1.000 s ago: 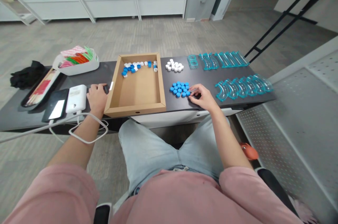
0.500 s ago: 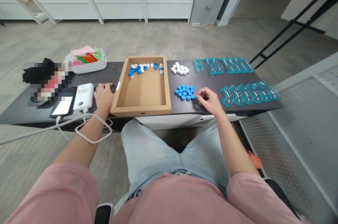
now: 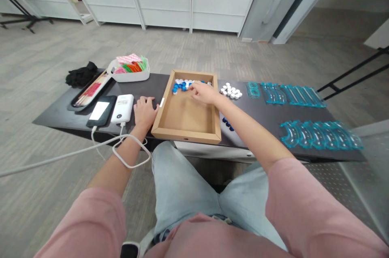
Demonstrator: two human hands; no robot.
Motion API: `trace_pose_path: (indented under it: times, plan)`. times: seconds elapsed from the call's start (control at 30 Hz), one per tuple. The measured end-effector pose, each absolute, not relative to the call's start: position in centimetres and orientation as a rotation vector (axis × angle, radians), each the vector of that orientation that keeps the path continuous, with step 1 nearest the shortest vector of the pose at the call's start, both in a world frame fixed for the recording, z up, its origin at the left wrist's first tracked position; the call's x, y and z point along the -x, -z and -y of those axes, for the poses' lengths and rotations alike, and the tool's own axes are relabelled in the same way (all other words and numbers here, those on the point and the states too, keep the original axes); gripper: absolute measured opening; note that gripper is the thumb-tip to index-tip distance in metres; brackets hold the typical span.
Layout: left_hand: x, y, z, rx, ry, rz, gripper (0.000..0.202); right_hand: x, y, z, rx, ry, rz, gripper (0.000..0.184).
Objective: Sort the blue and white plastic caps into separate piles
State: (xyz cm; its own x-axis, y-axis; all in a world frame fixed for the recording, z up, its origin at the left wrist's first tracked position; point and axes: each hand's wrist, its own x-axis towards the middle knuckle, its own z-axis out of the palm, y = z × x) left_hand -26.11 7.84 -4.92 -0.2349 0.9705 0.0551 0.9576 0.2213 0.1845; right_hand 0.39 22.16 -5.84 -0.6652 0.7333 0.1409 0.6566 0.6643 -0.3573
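Note:
My right hand [image 3: 202,92] reaches into the shallow cardboard box [image 3: 186,133]. Its fingers are bent and look apart, close above small blue plastic pieces [image 3: 179,86] and white ones along the far inner side. Nothing shows between them. On the tabletop, my left hand [image 3: 145,112] lies beside the box's left wall, fingers spread. A pile of white pieces [image 3: 231,91] sits right of the box. Nearer me, my right forearm covers most of a group of blue pieces [image 3: 227,123].
Clear teal curved parts [image 3: 319,135] and straight ones [image 3: 304,95] lie in rows at right. To the left are a white power bank [image 3: 122,109] with cable, a phone [image 3: 101,111], a tray of sticks [image 3: 91,90], a white basket [image 3: 132,76] and black cloth [image 3: 81,75].
My right hand has moved left from beside the blue pile into the box. My left hand stays beside the box. The camera view has turned, shifting the scene rightward.

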Motion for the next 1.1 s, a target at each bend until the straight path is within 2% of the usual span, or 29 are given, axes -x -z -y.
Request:
trace_pose_path:
  times: [0.13, 0.33, 0.47, 0.6, 0.77, 1.1]
  plan:
    - [26.3, 5.1, -7.9, -1.903, -0.299, -2.393, 0.059, 3.8, 6.1, -25.2, 1.277, -0.221, 2.757, 0.04]
    - [26.6, 5.7, -7.9, -1.932, -0.332, -2.402, 0.056, 5.1, 6.4, -24.4, 1.246, -0.106, 2.764, 0.022]
    - [26.6, 5.8, -7.9, -1.95, -0.342, -2.394, 0.056, 4.2, 6.3, -23.6, 1.183, -0.198, 2.758, 0.022]
    - [26.6, 5.8, -7.8, -1.952, -0.344, -2.4, 0.055, 2.4, 6.1, -22.2, 1.173, -0.298, 2.795, 0.034]
    - [26.8, 5.9, -7.5, -2.014, -0.35, -2.369, 0.057, -0.1, 6.2, -19.7, 1.072, -0.344, 2.788, 0.021]
    - [27.3, 5.0, -7.2, -2.047, -0.293, -2.286, 0.061, -4.3, 6.5, -18.9, 0.897, -0.685, 2.423, 0.015]
